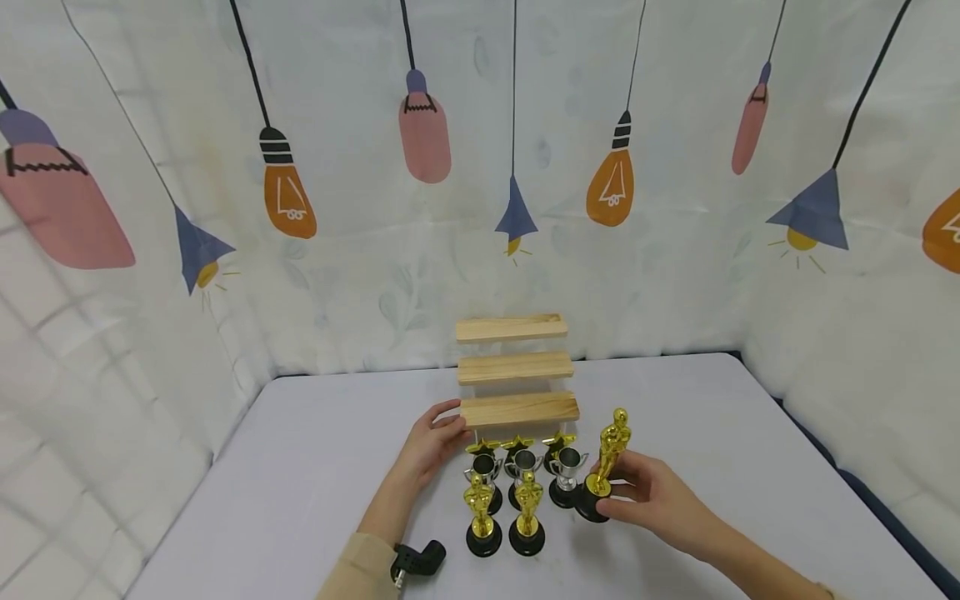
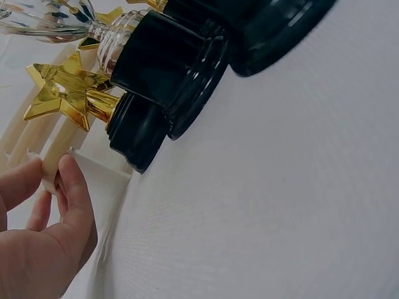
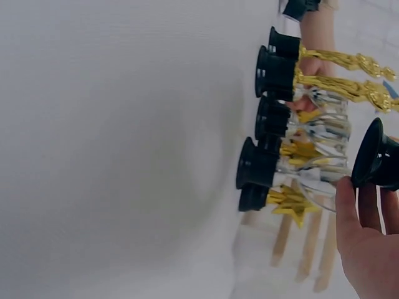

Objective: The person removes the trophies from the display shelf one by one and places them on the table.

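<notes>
My right hand (image 1: 654,504) grips a gold figure trophy (image 1: 614,443) by its black base, tilted and raised off the table. In the right wrist view only that black base (image 3: 381,156) shows. My left hand (image 1: 429,450) pinches the left end of the lowest wooden board (image 1: 519,410) of a three-tier rack; the left wrist view shows the thumb and fingers (image 2: 76,187) at that end. Before the rack stand several trophies: gold stars (image 1: 518,442) at the back, silver cups (image 1: 567,465) in the middle, and two gold figures (image 1: 528,502) in front.
Two more wooden boards, the middle (image 1: 514,367) and the top one (image 1: 512,328), rise behind the lowest. A white cloth (image 1: 337,467) covers the table. Patterned curtains (image 1: 337,292) hang at the back and sides. A black wrist device (image 1: 422,558) sits on the left wrist.
</notes>
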Demonstrator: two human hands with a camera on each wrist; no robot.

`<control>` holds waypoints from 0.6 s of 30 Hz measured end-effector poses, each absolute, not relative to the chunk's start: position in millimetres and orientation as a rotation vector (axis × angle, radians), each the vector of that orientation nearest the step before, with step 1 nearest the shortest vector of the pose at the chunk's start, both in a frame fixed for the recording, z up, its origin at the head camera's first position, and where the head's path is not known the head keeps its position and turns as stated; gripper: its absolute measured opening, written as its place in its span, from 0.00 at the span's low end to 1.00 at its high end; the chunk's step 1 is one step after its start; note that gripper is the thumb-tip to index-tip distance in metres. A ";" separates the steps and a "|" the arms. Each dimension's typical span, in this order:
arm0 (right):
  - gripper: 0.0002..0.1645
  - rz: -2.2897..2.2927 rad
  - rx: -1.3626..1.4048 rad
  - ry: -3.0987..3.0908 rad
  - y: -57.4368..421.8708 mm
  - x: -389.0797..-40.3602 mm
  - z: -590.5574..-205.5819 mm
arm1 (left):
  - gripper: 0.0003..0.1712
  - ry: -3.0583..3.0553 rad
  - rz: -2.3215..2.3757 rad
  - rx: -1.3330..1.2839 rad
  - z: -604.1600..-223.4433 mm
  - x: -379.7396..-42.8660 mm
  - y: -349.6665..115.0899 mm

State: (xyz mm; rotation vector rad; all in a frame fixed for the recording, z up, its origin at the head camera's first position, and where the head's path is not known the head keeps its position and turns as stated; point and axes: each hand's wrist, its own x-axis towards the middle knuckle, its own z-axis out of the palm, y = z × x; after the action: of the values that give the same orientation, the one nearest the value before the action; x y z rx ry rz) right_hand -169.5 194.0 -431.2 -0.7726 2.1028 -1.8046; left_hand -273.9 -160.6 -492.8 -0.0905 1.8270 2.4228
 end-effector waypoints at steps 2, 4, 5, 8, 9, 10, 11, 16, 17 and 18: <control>0.28 -1.800 -0.745 2.099 193.8 -170.4 -436.2 | 0.28 1.821 2.428 -0.092 -493.2 -274.0 -160.8; 0.29 -1.779 -0.736 2.100 193.0 -171.2 -441.5 | 0.28 1.821 2.428 -0.089 -493.7 -273.8 -161.3; 0.29 -1.760 -0.730 2.106 192.4 -171.9 -444.5 | 0.28 1.820 2.428 -0.089 -493.7 -273.5 -161.3; 0.28 -1.717 -0.726 2.130 190.6 -172.8 -450.7 | 0.29 1.824 2.422 -0.084 -493.6 -273.4 -161.6; 0.27 -1.705 -0.732 2.136 189.9 -173.2 -452.3 | 0.29 1.827 2.420 -0.079 -493.5 -273.5 -161.6; 0.27 -1.695 -0.729 2.142 189.2 -173.7 -453.5 | 0.29 1.827 2.421 -0.077 -493.4 -273.7 -161.5; 0.25 -1.686 -0.722 2.146 188.5 -174.1 -454.5 | 0.29 1.827 2.421 -0.079 -493.4 -274.0 -161.5; 0.24 -1.630 -0.667 2.163 184.5 -175.5 -457.0 | 0.28 1.820 2.429 -0.079 -493.5 -275.1 -161.5; 0.24 -1.620 -0.657 2.167 184.0 -175.7 -457.4 | 0.28 1.820 2.429 -0.077 -493.5 -275.1 -161.4; 0.24 -1.611 -0.652 2.173 183.6 -175.8 -457.8 | 0.28 1.818 2.429 -0.076 -493.6 -275.1 -161.4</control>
State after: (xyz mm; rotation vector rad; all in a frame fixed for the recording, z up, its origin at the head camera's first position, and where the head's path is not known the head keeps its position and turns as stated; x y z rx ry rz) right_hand -175.8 183.6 -457.8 -0.6517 2.1732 -1.6106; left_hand -275.1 -161.4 -493.6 -0.0756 1.8184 2.4293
